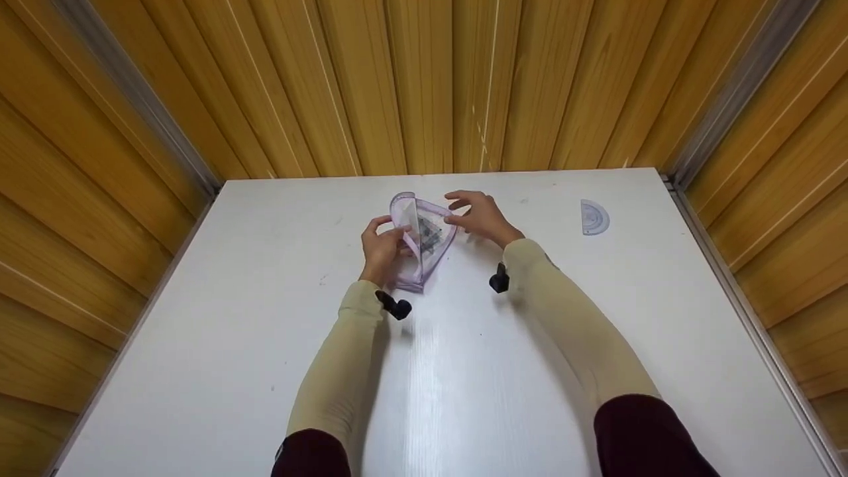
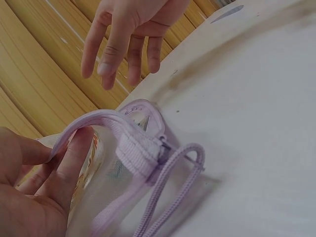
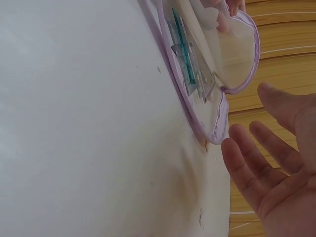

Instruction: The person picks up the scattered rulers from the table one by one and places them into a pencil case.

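A see-through zip pouch [image 1: 434, 266] with lavender trim stands partly spread apart near the back middle of the table. My left hand [image 1: 381, 248] pinches its left edge between thumb and fingers; in the left wrist view the lavender zip band [image 2: 133, 153] arches away from that grip, with a corded loop [image 2: 198, 154] on it. Clear and teal ruler-like pieces [image 3: 185, 54] lie inside the pouch. By the pouch's right edge, my right hand [image 1: 481, 216] has its fingers spread; the right wrist view [image 3: 281, 173] shows nothing held in it.
A clear half-round protractor [image 1: 595, 218] lies on the white table [image 1: 232, 318] to the right. Yellow wood-look panels [image 1: 424, 86] enclose the table at the back and both sides. A black wrist camera [image 1: 499, 278] sits at each wrist.
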A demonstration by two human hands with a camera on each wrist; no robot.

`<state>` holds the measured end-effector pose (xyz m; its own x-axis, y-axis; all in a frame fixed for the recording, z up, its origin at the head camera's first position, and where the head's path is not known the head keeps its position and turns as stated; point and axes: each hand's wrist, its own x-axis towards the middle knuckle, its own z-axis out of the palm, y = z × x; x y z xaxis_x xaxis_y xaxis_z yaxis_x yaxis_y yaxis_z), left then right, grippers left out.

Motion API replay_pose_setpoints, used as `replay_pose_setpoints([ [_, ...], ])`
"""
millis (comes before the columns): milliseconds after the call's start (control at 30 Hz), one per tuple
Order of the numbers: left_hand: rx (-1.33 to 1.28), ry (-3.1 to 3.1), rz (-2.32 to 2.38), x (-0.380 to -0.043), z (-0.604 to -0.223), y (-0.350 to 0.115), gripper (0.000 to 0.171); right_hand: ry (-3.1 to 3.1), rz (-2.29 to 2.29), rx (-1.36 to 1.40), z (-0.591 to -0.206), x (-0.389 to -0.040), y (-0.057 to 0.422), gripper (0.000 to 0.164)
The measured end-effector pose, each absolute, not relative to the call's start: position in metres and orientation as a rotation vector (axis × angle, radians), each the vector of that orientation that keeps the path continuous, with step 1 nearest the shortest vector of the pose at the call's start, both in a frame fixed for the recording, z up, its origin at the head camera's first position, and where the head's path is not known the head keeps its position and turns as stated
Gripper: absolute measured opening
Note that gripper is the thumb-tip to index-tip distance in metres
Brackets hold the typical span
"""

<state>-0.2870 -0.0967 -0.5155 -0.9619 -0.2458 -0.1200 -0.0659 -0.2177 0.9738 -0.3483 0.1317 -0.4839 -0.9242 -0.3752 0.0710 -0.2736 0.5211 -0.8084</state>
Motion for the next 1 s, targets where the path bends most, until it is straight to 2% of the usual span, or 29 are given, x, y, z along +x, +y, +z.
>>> replay_pose_setpoints([
  [400,0.375,-1.893,-2.331,-0.288,-0.517,-0.098,0.046,2.705,-1.356,-0.550,-0.477,-0.351,0.163,0.055],
  [1000,0.342,-1.859,-2.342,-0.288,-0.518,-0.097,0.045,2.793,-1.356,-0.430,-0.477,-0.354,0.213,0.067],
])
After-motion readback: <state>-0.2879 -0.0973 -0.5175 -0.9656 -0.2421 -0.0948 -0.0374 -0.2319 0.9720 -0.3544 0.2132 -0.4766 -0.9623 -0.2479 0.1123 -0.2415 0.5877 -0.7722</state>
